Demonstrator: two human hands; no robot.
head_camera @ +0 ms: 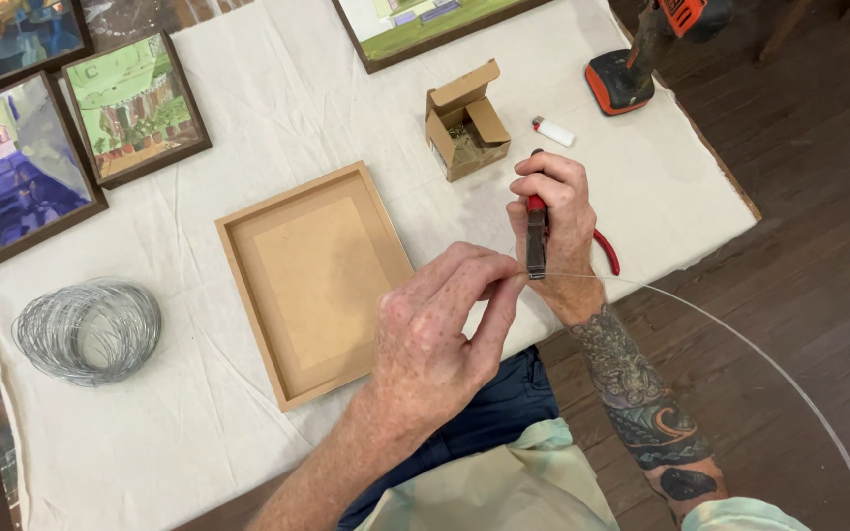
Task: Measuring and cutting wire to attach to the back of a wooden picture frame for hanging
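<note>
Gripping red-handled pliers (537, 236) in my right hand (555, 221), I close my fist around the handles, the jaws pointing down onto a thin wire (740, 339). My left hand (440, 329) pinches the wire's end just beside the jaws. Left of my hands the frame (312, 280) lies face down; farther left sits the wire coil (88, 329), and above the frame the small open box (464, 123).

Bare cloth (277, 108) between frame (315, 280) and box (466, 123); wire coil (88, 330) crowds left
</note>
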